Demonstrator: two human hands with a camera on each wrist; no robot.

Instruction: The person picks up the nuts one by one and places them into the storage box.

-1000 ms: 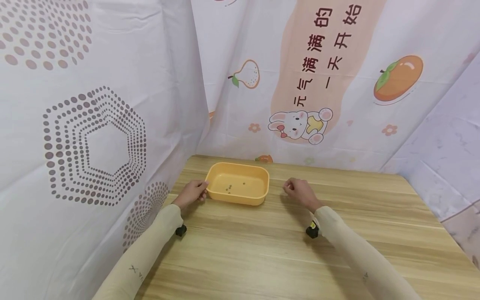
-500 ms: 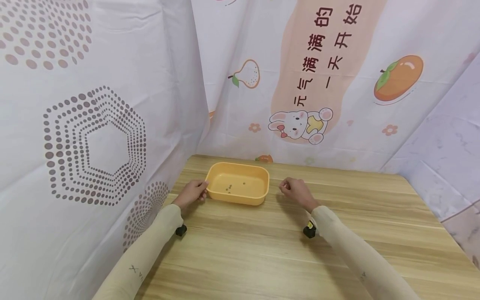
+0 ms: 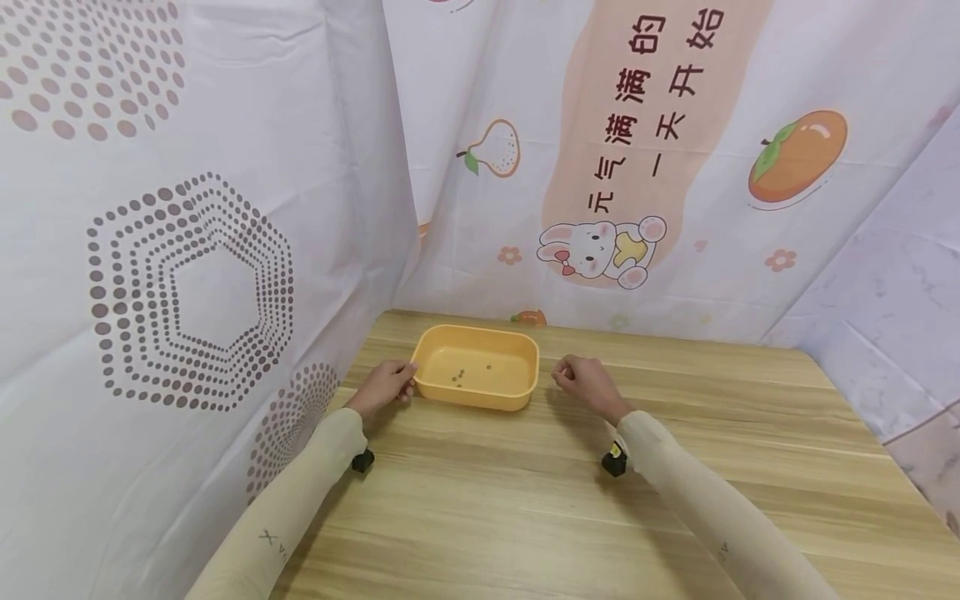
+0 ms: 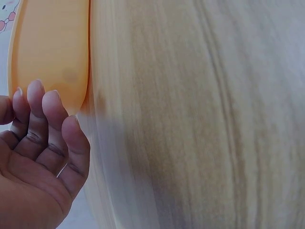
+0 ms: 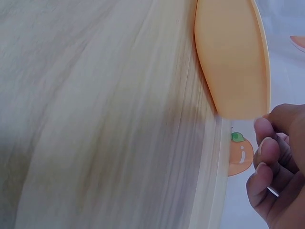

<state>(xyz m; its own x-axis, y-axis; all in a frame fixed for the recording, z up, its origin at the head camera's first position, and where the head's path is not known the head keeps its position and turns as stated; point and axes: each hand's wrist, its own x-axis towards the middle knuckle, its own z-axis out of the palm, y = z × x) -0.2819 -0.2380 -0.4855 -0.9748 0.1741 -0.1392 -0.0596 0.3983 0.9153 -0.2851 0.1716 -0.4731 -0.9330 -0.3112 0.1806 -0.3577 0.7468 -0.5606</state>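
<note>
A yellow-orange plastic tub (image 3: 472, 398) stands on the table near its back edge. Several small dark round pieces (image 3: 461, 372) lie loose on its floor, too small to identify. At the tub's left end my left hand (image 3: 382, 386) pinches the rim between thumb and forefinger; its other fingers curve beside the wall in the left wrist view. To the right of the tub, a short gap away, is my right hand (image 3: 588, 386). Its fingers are curled and the thumb tip meets the forefinger (image 5: 261, 125); nothing shows between them in the right wrist view.
The wood-grain table (image 3: 480, 508) extends toward me and to the right. A printed cloth (image 3: 480, 267) hangs right behind the tub, and a white patterned cloth (image 3: 225, 292) closes off the left side. Each wrist carries a small black camera (image 3: 615, 461).
My right hand has moved left, closer to the tub's right end. The left hand and the tub have stayed where they were.
</note>
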